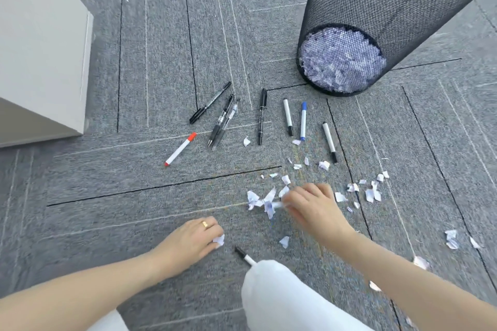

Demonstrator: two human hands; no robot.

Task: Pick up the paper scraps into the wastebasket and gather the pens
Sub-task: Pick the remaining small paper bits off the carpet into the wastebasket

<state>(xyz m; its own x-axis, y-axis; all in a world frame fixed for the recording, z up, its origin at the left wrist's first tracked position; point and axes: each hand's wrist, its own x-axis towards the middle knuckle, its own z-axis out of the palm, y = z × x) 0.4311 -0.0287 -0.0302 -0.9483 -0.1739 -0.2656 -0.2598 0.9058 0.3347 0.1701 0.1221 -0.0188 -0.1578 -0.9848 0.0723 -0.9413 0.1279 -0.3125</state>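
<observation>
Gripping: the left hand (192, 236), a gold ring (205, 224) on one finger, pinches a crumpled paper scrap (219, 240) against the grey carpet (107, 191).
Right hand (313, 207): blurred, fingers curled onto a cluster of white scraps (262, 200); whether it actually holds one I cannot tell.
Near the hands: a black-capped marker (243, 253) pokes out from under a white-trousered knee (274, 287).
Loose scraps (372, 191): scattered to the right of the right hand.
Pens: farther out lie a red-capped marker (180, 149), black pens (224, 121), a blue-capped marker (303, 121) and two more black-capped markers (329, 141), well apart.
Wastebasket (382, 8): black mesh, standing beyond the pens, paper showing through at its bottom.
</observation>
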